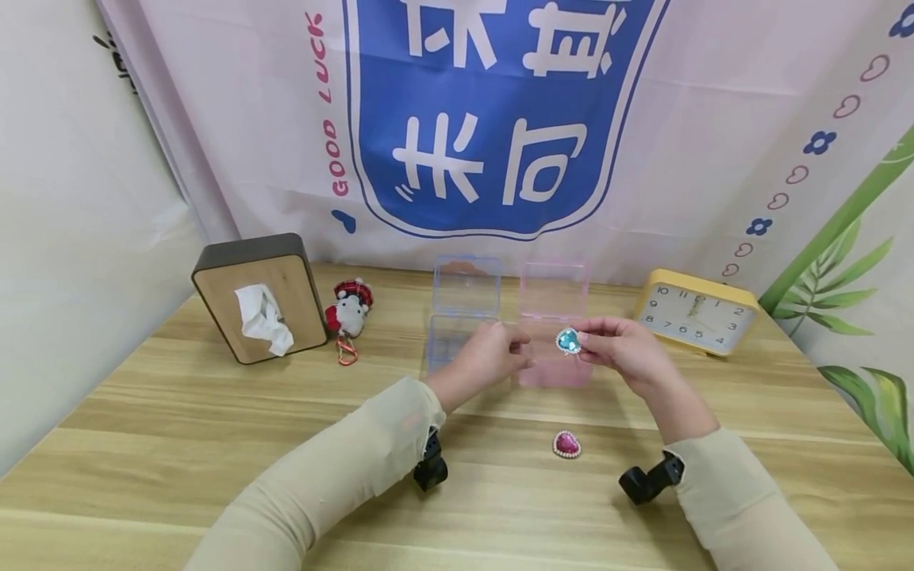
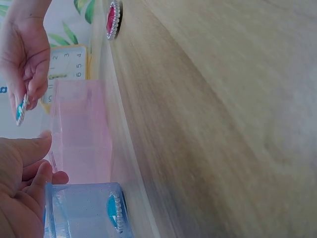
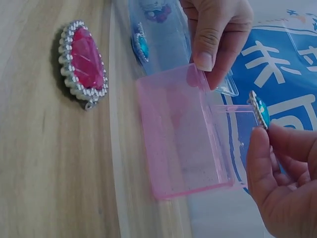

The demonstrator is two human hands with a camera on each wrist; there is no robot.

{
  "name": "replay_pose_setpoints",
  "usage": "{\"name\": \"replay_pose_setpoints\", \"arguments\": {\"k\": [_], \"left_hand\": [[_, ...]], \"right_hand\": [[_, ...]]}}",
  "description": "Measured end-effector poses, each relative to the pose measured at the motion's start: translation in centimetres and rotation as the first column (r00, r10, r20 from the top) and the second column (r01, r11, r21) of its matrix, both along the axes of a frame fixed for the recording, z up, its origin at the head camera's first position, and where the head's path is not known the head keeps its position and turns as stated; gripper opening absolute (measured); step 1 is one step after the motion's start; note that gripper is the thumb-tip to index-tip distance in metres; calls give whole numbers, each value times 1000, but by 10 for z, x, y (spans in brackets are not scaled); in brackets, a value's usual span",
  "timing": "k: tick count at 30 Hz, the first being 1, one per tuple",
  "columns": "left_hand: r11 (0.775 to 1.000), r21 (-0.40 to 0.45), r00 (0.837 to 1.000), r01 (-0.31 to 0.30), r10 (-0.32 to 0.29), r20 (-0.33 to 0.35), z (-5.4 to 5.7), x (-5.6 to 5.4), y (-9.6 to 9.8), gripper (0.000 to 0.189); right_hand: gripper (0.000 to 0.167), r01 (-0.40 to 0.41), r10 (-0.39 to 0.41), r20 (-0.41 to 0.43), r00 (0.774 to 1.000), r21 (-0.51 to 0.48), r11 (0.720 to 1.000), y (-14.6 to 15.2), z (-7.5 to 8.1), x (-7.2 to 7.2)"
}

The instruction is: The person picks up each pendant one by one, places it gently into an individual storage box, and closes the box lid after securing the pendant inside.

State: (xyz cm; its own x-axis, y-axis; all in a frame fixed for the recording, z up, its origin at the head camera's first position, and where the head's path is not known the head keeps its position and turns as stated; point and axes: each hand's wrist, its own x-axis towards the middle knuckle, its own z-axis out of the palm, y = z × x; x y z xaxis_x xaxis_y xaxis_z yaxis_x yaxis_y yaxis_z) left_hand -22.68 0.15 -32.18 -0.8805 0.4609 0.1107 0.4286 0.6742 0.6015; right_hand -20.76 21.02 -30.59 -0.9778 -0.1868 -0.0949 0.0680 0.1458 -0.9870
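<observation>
Between the thumb and fingers of my right hand (image 1: 624, 349) is a turquoise heart-shaped gem charm (image 1: 568, 341) edged in beads. It hangs above an open pink transparent box (image 1: 553, 374), whose lid stands raised behind. My left hand (image 1: 489, 353) is at that box's left rim, its fingers loosely curled and its thumb apart from them. To the left, a blue transparent box (image 2: 81, 208) also has its lid up, with another turquoise gem charm (image 2: 115, 213) inside. A pink heart-shaped gem charm (image 1: 567, 444) lies on the wooden table in front of the pink box.
A tissue box (image 1: 260, 301) stands at the back left, beside a small plush keychain (image 1: 350, 309). At the back right is a yellow-framed clock (image 1: 696, 313). A printed cloth (image 1: 485, 119) hangs behind the table (image 1: 357, 507).
</observation>
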Motion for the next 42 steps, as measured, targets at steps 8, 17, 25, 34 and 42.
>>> {"name": "replay_pose_setpoints", "arguments": {"k": [8, 17, 25, 34, 42], "left_hand": [[1000, 5, 1000, 0, 0, 5, 0, 0, 1, 31], [1000, 6, 1000, -1, 1, 7, -1, 1, 1, 26], [1000, 0, 1000, 6, -6, -30, -2, 3, -1, 25], [1000, 11, 999, 18, -18, -45, -2, 3, -1, 16], [1000, 14, 999, 15, -14, -38, 0, 4, -2, 20]], "right_hand": [[29, 88, -81, -59, 995, 135, 987, -15, -1, -8], [19, 22, 13, -83, 997, 410, 912, -21, -5, -15], [10, -1, 81, -137, 987, 502, 865, -26, -9, -18], [9, 23, 72, -169, 983, 504, 863, -28, -11, -15], [16, 48, 38, -171, 985, 471, 881, -25, -4, -9]]}}
